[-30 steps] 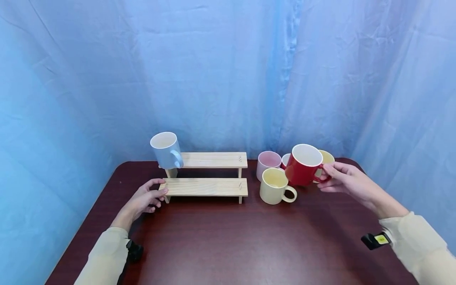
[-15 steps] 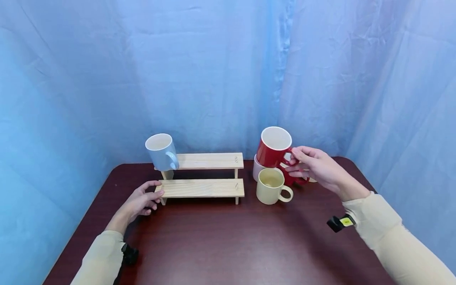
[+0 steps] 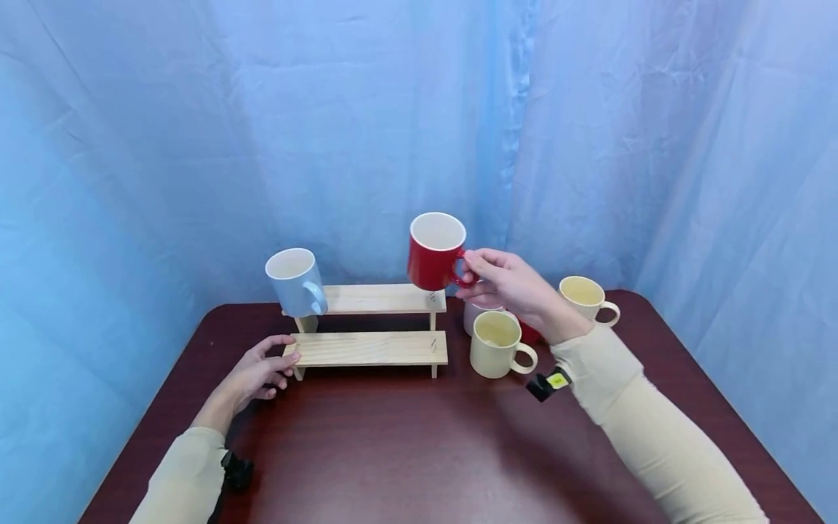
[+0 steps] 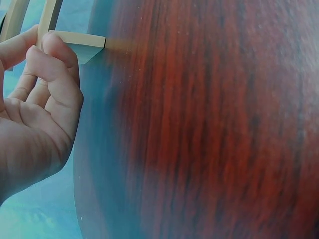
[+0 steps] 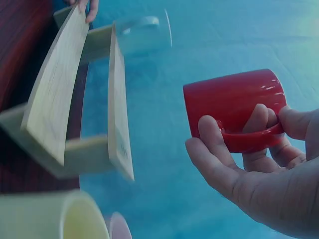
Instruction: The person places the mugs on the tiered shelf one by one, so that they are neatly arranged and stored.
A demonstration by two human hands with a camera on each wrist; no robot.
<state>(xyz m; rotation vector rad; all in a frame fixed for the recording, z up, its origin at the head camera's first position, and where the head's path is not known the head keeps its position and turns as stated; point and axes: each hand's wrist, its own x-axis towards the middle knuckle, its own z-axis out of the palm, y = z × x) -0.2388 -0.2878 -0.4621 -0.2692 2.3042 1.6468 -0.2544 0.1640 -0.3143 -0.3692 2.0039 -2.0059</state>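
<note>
My right hand (image 3: 507, 287) holds a red mug (image 3: 432, 263) by its handle, upright with a white inside, in the air above the right end of the upper shelf. In the right wrist view the fingers curl round the mug's handle (image 5: 254, 137). At the left end of the two-tier wooden shelf (image 3: 366, 349), my left hand (image 3: 255, 371) pinches the lower board; the left wrist view shows its thumb and fingers at the board's end (image 4: 47, 20). A light blue mug (image 3: 294, 280) stands on the upper board's left end, handle to the front right.
Right of the shelf stand a pale yellow mug (image 3: 494, 349), a pink mug (image 3: 476, 314) partly hidden behind it, and a mostly hidden red mug (image 3: 529, 332). Another yellow mug (image 3: 583, 298) is further right. A blue curtain (image 3: 380, 145) hangs behind the dark wooden table (image 3: 393, 451).
My right hand has carried the red mug left and up, from over the other mugs to above the upper shelf's right end. My left hand has stayed on the lower board.
</note>
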